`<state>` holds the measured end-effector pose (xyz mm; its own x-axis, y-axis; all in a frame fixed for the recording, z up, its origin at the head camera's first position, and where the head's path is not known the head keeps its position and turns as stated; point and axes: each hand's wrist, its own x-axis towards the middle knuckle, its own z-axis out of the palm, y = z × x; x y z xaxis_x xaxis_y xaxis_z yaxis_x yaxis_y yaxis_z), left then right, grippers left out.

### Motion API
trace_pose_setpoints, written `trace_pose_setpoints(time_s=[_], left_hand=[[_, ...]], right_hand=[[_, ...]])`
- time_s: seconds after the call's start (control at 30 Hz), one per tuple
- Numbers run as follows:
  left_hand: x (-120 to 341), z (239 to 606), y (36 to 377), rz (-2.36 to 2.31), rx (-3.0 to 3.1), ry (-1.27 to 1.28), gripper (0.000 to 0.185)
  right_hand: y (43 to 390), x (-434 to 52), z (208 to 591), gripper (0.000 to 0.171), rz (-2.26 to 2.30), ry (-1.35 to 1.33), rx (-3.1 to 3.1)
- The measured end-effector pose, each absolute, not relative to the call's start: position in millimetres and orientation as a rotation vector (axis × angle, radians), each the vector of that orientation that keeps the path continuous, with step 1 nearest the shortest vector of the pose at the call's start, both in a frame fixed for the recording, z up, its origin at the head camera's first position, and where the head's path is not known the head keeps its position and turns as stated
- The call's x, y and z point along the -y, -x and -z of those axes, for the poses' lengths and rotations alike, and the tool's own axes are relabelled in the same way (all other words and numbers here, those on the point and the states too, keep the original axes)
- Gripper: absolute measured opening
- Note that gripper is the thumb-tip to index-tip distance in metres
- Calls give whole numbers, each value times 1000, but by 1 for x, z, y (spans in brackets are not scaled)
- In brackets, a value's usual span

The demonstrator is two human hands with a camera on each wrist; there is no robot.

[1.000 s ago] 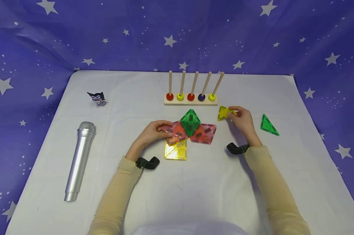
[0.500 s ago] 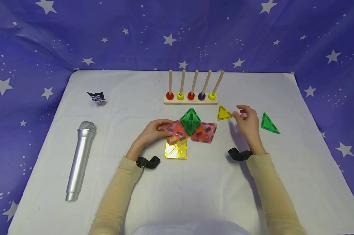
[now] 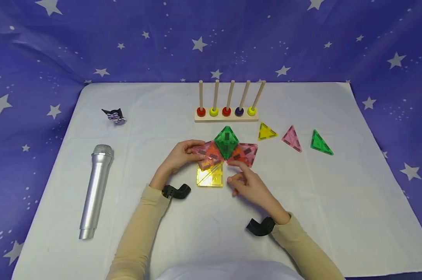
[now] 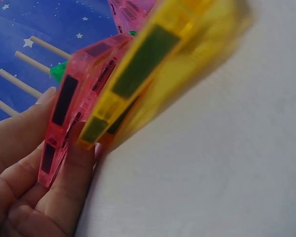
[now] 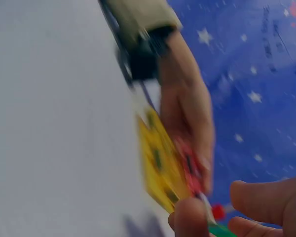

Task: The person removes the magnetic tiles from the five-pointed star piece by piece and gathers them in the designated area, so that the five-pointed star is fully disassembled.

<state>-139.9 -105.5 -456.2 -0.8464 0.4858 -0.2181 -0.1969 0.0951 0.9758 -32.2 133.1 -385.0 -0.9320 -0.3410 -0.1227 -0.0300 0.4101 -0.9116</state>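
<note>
Nearest the person, the right hand (image 3: pixel 247 182) hovers over the white counter (image 3: pixel 337 217) with its fingers loosely curled and holding nothing, its fingertips just below the right pink tile (image 3: pixel 246 153). Beside it lies a yellow square tile (image 3: pixel 211 177), flat on the counter. The left hand (image 3: pixel 181 155) grips the left pink tile (image 3: pixel 207 154) between thumb and fingers; the left wrist view shows this tile tipped up against the yellow one. A green tile (image 3: pixel 226 140) stands between the two pink tiles. Farther right lie three loose triangles: yellow (image 3: pixel 266 132), pink (image 3: pixel 292 138) and green (image 3: pixel 320 143). Behind stands a wooden peg rack (image 3: pixel 226 112). Far left lie a silver microphone (image 3: pixel 93 190) and a small figurine (image 3: pixel 114 116).
</note>
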Motion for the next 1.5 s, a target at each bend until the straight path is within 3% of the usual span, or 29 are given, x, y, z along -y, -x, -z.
trace_pose_setpoints(time_s=[0.27,0.7,1.5], left_hand=[[107,455,141,-1791,-1875,-277,47],[109,454,141,-1796,-1868,-293,46],[106,454,142,-1764,-1887,-301,47]], right_hand=[[37,-124,416,46,1563,345,-2257],[36,-107,408,33,1673,270,-2275],[33,-107,418,36,1893,98,-2076]])
